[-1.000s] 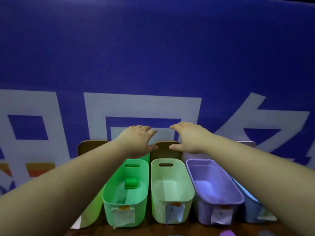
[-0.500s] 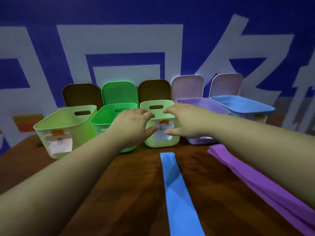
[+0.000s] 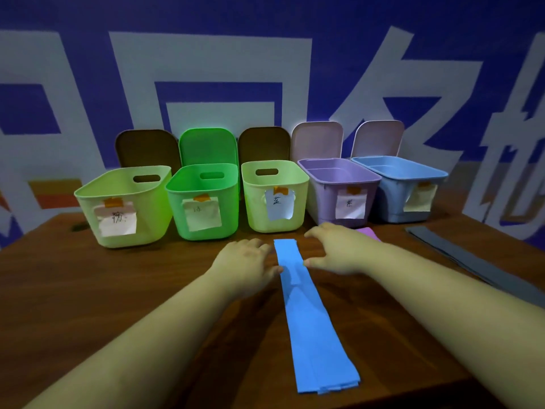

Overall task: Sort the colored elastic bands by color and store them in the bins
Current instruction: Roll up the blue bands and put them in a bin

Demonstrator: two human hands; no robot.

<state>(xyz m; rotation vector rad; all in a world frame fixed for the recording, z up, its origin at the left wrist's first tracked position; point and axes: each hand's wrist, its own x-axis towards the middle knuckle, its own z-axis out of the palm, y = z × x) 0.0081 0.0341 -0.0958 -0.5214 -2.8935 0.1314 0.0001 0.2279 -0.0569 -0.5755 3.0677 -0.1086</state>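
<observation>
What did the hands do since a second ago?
Both hands came down from above the bins to the table. The left hand and right hand now lie either side of the blue band's far end, thumbs at its edges. The bins kept their row.

Between the hands lies a bright blue elastic band (image 3: 309,314), beyond them stand pale lime (image 3: 124,208), vivid green (image 3: 203,202), pale lime (image 3: 274,199), lilac (image 3: 342,187) and light blue (image 3: 404,184) bins, a grey band (image 3: 472,258) right of the right hand, on a dark brown wooden table (image 3: 88,290).
</observation>
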